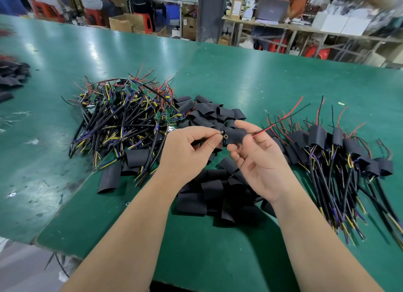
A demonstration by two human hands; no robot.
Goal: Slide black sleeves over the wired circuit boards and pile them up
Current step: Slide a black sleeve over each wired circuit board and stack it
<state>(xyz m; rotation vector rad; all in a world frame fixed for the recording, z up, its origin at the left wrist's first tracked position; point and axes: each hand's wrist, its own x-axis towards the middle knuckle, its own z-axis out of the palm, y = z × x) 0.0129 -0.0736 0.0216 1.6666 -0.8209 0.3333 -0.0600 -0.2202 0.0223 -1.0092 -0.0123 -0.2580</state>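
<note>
Bright overhead glare — blurred, warped edges.

Nothing legible in view.
No word, number or brand can be made out: any print on the small green circuit boards (168, 112) in the tangled heap is too fine to tell. The face of the tall cardboard box (236, 6) on the far bench is blurred (a smudge at best). The grey laptop lid (272, 9) beside it bears only a faint mark in its middle that cannot be read.
</note>
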